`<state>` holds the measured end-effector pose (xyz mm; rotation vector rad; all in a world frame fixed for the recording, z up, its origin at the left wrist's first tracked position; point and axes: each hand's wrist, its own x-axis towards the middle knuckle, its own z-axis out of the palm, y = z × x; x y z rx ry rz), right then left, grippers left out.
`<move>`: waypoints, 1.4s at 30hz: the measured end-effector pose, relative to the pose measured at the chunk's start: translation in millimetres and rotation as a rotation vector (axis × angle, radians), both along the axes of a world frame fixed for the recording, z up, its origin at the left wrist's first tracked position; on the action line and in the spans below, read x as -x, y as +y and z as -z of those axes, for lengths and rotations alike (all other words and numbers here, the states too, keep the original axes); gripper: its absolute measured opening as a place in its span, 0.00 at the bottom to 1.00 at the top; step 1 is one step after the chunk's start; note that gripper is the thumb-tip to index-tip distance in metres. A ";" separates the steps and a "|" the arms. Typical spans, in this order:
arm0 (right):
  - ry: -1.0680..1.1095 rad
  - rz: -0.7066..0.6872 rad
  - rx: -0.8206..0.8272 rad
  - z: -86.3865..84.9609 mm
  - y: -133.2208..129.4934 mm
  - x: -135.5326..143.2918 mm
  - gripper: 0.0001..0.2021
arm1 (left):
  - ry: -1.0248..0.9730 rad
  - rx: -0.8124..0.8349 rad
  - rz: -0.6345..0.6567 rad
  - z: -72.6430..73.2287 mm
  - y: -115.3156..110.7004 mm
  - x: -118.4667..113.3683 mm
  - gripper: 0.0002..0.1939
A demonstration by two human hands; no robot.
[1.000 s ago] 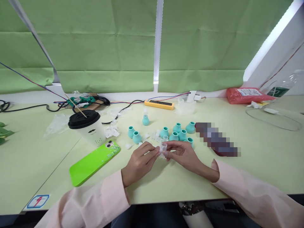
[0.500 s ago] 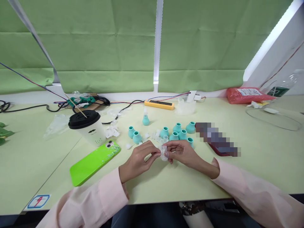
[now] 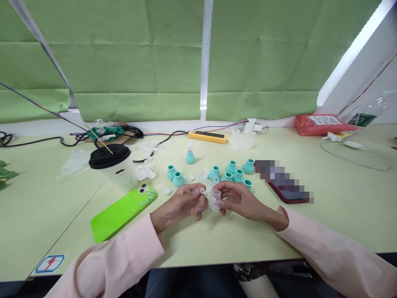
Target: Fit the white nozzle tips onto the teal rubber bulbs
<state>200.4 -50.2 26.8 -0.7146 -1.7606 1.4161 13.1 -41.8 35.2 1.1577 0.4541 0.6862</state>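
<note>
My right hand [image 3: 237, 198] pinches a small clear plastic cup [image 3: 216, 202], held upright with its open mouth on top. Between the thumb and fingers of my left hand [image 3: 186, 200] is a small white ring-like piece [image 3: 202, 190], just left of the cup and apart from it. Beyond the hands stand several teal rubber bulbs [image 3: 238, 176] with open necks. Loose small translucent pieces [image 3: 203, 177] lie among them. Farther back, one teal bulb [image 3: 190, 157] stands with a clear tip on top.
A green phone [image 3: 122, 215] and a lidded paper cup [image 3: 114, 169] are on the left. To the right lies a dark red phone [image 3: 283, 190]. Along the back are a yellow device [image 3: 207, 136], cables, a plastic bag [image 3: 242, 140] and a red package [image 3: 322, 125].
My left hand has drawn back left from the cup, turning slightly, with the white ring-like piece now showing in its fingers. My right hand stays almost in place, holding the cup.
</note>
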 end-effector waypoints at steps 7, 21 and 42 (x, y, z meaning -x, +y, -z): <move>-0.170 0.326 -0.325 -1.9 -2.9 -2.2 0.07 | 0.608 -1.041 -0.590 5.2 7.8 7.7 0.07; -0.923 0.625 -1.095 23.1 21.2 11.1 0.13 | 1.045 -1.546 -0.639 11.1 10.5 10.1 0.11; -1.035 -0.036 -1.268 16.4 -12.1 17.6 0.14 | 1.385 -1.632 -0.022 3.2 27.7 11.0 0.05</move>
